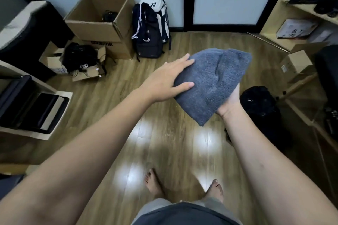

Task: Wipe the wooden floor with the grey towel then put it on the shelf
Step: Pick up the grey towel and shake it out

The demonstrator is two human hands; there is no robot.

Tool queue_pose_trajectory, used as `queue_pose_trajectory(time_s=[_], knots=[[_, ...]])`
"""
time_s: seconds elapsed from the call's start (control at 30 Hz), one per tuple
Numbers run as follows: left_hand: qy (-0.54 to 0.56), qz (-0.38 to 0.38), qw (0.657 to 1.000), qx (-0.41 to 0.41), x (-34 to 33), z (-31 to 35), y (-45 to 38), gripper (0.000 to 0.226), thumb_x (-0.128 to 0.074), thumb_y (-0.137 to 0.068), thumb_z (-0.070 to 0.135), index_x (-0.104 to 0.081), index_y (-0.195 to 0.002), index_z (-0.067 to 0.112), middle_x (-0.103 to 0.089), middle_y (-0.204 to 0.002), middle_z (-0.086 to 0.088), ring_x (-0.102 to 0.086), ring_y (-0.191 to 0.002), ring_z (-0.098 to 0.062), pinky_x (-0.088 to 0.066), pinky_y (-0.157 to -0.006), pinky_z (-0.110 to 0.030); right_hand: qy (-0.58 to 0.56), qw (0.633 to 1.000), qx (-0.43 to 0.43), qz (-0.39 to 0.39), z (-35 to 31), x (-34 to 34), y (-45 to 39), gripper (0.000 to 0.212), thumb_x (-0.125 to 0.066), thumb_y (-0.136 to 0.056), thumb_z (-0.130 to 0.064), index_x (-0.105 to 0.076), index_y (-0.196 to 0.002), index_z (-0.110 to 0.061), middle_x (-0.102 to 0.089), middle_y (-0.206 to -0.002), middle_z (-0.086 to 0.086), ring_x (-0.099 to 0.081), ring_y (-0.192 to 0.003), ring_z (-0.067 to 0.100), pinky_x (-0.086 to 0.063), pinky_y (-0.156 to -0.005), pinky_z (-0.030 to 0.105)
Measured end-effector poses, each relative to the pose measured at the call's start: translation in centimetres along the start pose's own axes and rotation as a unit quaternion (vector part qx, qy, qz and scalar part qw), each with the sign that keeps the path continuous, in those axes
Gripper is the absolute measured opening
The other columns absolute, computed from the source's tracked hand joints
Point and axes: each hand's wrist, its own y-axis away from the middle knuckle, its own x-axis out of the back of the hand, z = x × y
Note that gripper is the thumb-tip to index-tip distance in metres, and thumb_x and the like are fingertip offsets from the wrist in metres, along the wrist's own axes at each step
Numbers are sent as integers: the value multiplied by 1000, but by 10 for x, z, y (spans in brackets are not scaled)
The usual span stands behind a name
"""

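Observation:
The folded grey towel [210, 82] is held at waist height above the wooden floor [164, 142]. It lies across the upturned palm of my right hand [229, 101], whose fingers are hidden under the cloth. My left hand [164, 80] touches the towel's left edge with straight fingers, the thumb resting on top of the cloth. A light wooden shelf [270, 23] stands at the right, with a white box on its lower level.
An open cardboard box [98, 23], smaller boxes of black cables [80, 60] and a backpack [150, 29] line the far wall. A dark bag [259, 102] sits on the floor at the right. Low furniture with laptops [33, 111] is left. My bare feet [153, 184] stand on the floor below.

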Motion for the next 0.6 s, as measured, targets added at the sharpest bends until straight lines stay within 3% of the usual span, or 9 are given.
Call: queue_pose_trajectory(time_s=[0.07,0.17,0.3,0.5,0.6], knots=[[51,-16,998,35,7,-39,21,73,-56,-97,50,-27,-158,22,-26,-166,-1,-24,-151,-11,-23,-123,-48,-26,999,7,21,23,1,-12,54,-44,-91,-55,-60,-127,-18,-57,-135,8,-50,-112,29,-39,-104,47],[76,-35,994,64,15,-94,46,74,-55,-97,53,-24,-159,27,-33,-162,4,-31,-146,-6,-29,-120,-32,-16,993,91,77,53,7,-20,40,-46,-96,-48,-71,-80,-22,-70,-91,1,-66,-86,23,-54,-76,38],[114,-80,985,104,19,-143,62,80,-51,-93,63,-15,-159,37,-43,-156,8,-48,-135,-6,-39,-103,-25,-20,981,135,139,88,4,-27,36,-49,-94,-47,-70,-80,-22,-69,-91,1,-68,-84,24,-53,-79,39],[160,-143,971,104,4,-181,57,83,-54,-91,66,-13,-158,38,-49,-152,2,-50,-136,-13,-39,-111,-32,-21,967,137,214,116,19,-31,41,-49,-93,-48,-68,-67,-23,-66,-78,-1,-66,-70,19,-53,-66,34],[180,-165,964,108,-10,-195,48,82,-56,-92,62,-13,-158,38,-50,-151,0,-51,-134,-14,-38,-114,-37,-14,963,135,231,119,24,-43,39,-48,-95,-45,-68,-71,-21,-66,-80,0,-66,-71,20,-53,-66,33]])
